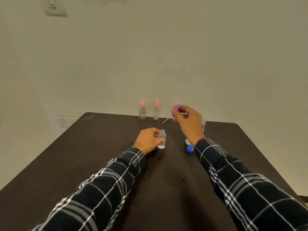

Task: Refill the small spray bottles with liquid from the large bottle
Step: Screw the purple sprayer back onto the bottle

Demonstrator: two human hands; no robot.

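Note:
My left hand (147, 140) grips a small clear spray bottle (162, 139) that stands upright on the dark table (100, 155) with its neck open. Up and to the right, my right hand (187, 120) pinches a purple spray cap (176, 108); its thin dip tube (166, 120) hangs out toward the lower left, clear of the open bottle. The large clear bottle (203, 124) stands behind my right wrist, mostly hidden. Its blue cap (190, 148) lies on the table beside my right sleeve.
Two more small spray bottles with pink caps (142, 112) (156, 112) stand side by side at the table's far edge, against the wall. A wall switch plate (55, 7) is at upper left, and a socket strip (65, 122) sits low on the wall at left.

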